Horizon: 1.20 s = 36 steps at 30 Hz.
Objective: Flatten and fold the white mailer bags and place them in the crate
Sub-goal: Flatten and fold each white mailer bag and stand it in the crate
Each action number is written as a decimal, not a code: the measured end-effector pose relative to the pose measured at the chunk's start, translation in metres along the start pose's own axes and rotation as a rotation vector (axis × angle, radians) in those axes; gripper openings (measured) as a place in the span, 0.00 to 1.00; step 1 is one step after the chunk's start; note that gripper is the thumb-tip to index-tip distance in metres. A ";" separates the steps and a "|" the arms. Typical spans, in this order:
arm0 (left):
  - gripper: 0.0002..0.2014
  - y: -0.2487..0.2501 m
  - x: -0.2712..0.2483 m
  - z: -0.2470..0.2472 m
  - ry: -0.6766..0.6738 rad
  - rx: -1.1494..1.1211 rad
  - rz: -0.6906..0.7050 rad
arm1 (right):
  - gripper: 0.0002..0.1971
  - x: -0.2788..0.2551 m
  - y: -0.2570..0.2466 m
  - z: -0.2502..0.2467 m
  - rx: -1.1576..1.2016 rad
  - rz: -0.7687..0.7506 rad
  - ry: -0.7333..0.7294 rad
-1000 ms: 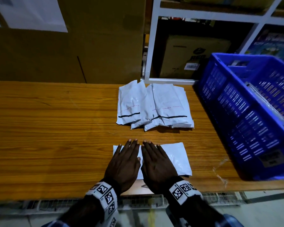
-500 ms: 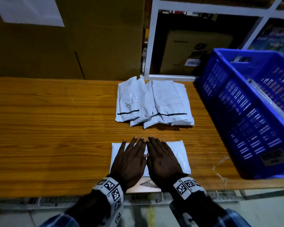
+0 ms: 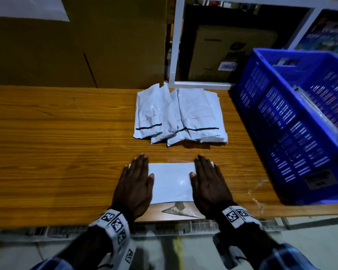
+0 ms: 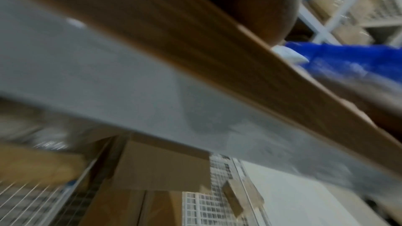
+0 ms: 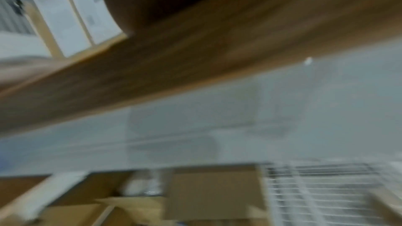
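Observation:
A white mailer bag lies flat on the wooden table near its front edge. My left hand presses palm-down on the bag's left end, fingers straight. My right hand presses flat on its right end in the same way. Behind them sits a pile of several white mailer bags with black and red lines. The blue crate stands at the right of the table. Both wrist views are blurred; the left wrist view shows the table's edge, the blue crate and a white bag corner.
A crumpled scrap of clear plastic lies at the table's front edge below the bag. Big cardboard boxes stand behind the table on the left. A white shelf frame holding a box is behind the pile.
My hands were side by side at the middle of the bag; they have slid apart to its left and right ends, smoothing it flat.

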<state>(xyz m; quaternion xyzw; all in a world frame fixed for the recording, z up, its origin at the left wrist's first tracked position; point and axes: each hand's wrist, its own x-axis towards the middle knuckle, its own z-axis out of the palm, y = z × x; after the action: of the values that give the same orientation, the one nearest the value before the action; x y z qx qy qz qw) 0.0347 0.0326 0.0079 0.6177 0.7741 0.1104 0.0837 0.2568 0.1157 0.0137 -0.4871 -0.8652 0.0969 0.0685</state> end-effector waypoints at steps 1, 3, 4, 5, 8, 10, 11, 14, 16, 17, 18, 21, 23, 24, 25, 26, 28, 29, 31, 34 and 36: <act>0.36 -0.006 -0.001 -0.003 -0.009 -0.002 -0.025 | 0.37 -0.004 0.011 -0.004 0.002 0.034 -0.008; 0.39 -0.013 -0.003 -0.006 -0.048 0.000 -0.050 | 0.39 -0.010 0.025 -0.011 -0.030 0.076 -0.045; 0.40 -0.013 -0.004 -0.008 -0.058 -0.014 -0.055 | 0.38 -0.011 0.024 -0.015 -0.062 0.071 -0.061; 0.40 -0.009 -0.002 -0.011 -0.050 -0.024 -0.037 | 0.37 -0.010 0.018 -0.019 -0.082 0.054 -0.052; 0.33 0.017 0.005 -0.013 0.006 0.013 0.122 | 0.32 0.002 -0.016 -0.022 -0.030 -0.091 -0.012; 0.31 0.035 0.007 -0.009 -0.018 0.015 0.187 | 0.35 0.009 -0.038 -0.014 0.010 -0.155 -0.033; 0.31 0.040 0.007 -0.008 -0.028 0.018 0.198 | 0.36 0.010 -0.045 -0.010 0.024 -0.161 -0.060; 0.28 0.040 0.003 0.000 -0.035 0.066 0.209 | 0.34 0.007 -0.049 0.005 0.019 -0.157 -0.096; 0.27 0.037 0.002 0.002 -0.042 0.087 0.212 | 0.32 0.006 -0.045 0.008 0.025 -0.160 -0.070; 0.27 0.036 0.002 0.003 -0.047 0.090 0.208 | 0.31 0.007 -0.043 0.008 0.030 -0.165 -0.053; 0.27 0.035 0.003 0.004 -0.050 0.094 0.203 | 0.30 0.007 -0.042 0.008 0.029 -0.166 -0.039; 0.29 0.028 0.005 0.004 -0.057 0.071 0.116 | 0.31 0.005 -0.032 0.007 0.037 -0.117 -0.008; 0.33 0.012 0.001 0.001 -0.013 0.041 0.024 | 0.33 -0.001 -0.016 0.004 0.032 -0.048 0.001; 0.35 0.003 -0.001 -0.002 -0.015 0.025 -0.019 | 0.34 -0.004 -0.005 0.001 0.031 -0.008 -0.011; 0.37 -0.004 -0.002 -0.005 -0.038 0.013 -0.057 | 0.36 -0.007 0.006 -0.003 0.031 0.035 -0.028; 0.37 -0.011 -0.004 -0.009 -0.054 0.007 -0.081 | 0.37 -0.009 0.016 -0.007 0.025 0.073 -0.045; 0.34 -0.016 -0.007 -0.016 -0.066 -0.012 -0.098 | 0.39 -0.012 0.023 -0.016 -0.001 0.099 -0.078; 0.33 -0.014 -0.007 -0.019 -0.065 -0.036 -0.097 | 0.38 -0.013 0.018 -0.020 -0.012 0.083 -0.072; 0.31 0.001 -0.006 -0.022 -0.023 -0.033 -0.013 | 0.36 -0.008 -0.005 -0.024 -0.021 -0.007 -0.031; 0.30 0.034 -0.004 -0.016 -0.014 0.012 0.173 | 0.37 0.001 -0.047 -0.013 0.058 -0.126 -0.062; 0.34 0.044 -0.001 -0.010 -0.075 0.031 0.158 | 0.37 0.004 -0.057 -0.001 0.052 -0.145 -0.081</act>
<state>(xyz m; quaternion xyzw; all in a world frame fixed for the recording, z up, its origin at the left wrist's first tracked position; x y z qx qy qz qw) 0.0737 0.0399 0.0294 0.6816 0.7211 0.0816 0.0940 0.2078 0.0900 0.0280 -0.4168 -0.8975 0.1338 0.0532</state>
